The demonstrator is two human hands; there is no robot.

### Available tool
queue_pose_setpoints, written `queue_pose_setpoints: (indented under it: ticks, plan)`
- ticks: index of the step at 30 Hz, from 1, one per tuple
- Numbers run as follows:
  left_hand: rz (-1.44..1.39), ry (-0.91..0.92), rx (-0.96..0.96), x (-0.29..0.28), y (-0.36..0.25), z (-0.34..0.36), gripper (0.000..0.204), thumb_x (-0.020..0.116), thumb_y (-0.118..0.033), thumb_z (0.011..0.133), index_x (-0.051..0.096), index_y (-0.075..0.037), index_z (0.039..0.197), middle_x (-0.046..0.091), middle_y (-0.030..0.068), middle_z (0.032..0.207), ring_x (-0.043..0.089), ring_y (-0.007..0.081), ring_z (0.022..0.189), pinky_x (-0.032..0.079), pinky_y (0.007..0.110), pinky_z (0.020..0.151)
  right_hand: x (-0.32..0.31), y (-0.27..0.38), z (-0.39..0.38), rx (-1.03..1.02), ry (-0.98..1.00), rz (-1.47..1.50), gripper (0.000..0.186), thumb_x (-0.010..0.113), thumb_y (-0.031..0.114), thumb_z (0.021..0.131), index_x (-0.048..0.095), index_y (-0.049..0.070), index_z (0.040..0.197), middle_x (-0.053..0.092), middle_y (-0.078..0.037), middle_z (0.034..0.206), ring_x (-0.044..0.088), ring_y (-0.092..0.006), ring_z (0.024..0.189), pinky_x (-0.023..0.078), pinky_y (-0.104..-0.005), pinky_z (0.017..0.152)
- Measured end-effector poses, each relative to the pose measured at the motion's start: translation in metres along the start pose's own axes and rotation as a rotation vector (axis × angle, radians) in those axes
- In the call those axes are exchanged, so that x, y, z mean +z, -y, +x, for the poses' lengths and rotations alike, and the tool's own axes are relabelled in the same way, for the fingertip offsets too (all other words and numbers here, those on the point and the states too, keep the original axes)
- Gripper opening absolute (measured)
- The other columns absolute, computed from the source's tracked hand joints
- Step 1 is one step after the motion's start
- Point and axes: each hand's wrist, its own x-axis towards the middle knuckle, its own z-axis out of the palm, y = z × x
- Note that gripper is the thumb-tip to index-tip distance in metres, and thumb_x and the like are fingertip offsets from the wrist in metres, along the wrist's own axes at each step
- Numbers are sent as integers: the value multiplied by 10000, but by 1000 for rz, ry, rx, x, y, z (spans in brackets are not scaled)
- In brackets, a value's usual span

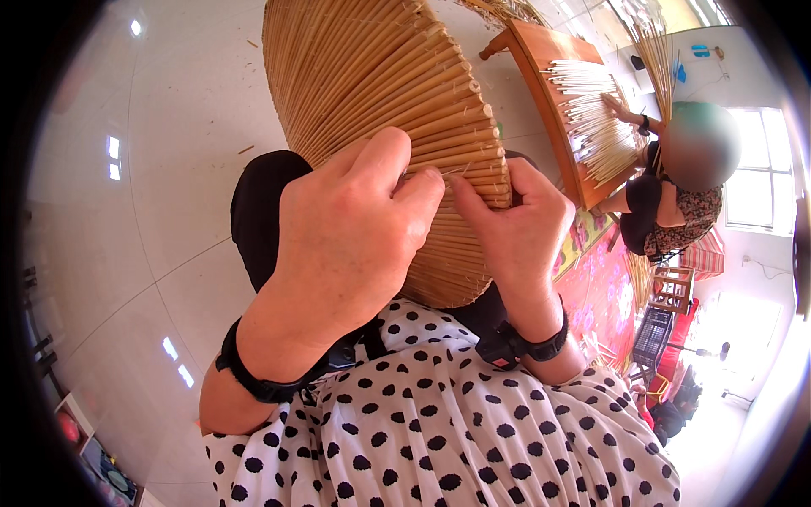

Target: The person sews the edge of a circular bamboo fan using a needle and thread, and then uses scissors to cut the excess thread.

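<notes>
Dozens of slim tan stalks [460, 111] lie side by side, forming one curved panel [355, 59]. It stands tilted between two dark-clad knees, near side dropping toward a spotted skirt [414, 431], far side rising away from the body. Stalk ends make a knobbly rim down its right side.

Left hand [348, 232]: over the panel's face, fingers curled in, thumb tip drawn against the forefinger; looks to be pinching a thin pale strand [460, 171]. Grip detail partly hidden by the knuckles.

Right hand [519, 221]: at the rim, thumb on the face close to the left thumb tip, forefinger bent round the edge, so the rim sits gripped between them. Other fingers out of sight; cannot tell how they press.

Judgement on the step: looks like strand work near the rim. Best done with the right hand bracing the edge so the stalks cannot splay, the left pulling short and even, low along the face. Hard or upward tugs could snap so fine a strand or crack a stalk end. Knees should hold the panel steady. Worth seating each turn snugly between neighbouring stalks, checking that the ends stay level.

Surroundings: far right, a seated co-worker [684, 215] reaches one hand over loose pale sticks [583, 106] on a low wooden table [525, 63]. Straw scraps on the floor [182, 194], left.
</notes>
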Motion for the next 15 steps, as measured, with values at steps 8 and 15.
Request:
queue_pose_setpoints:
  ticks: [8,15]
  plan:
    - [94,111,39,-24,-1,4,206,671,10,651,674,-37,852,410,50,720,512,192,618,426,313,512,3,5,-2,-67,9,23,246,804,139,679,595,10,691,560,-131,628,514,-266,521,441,-334,512]
    - [62,59,31,-24,-2,1,209,676,25,655,681,-38,854,418,46,711,511,189,593,418,309,495,6,6,1,-88,-18,41,232,801,129,673,601,12,691,563,-126,622,522,-256,521,441,-328,513]
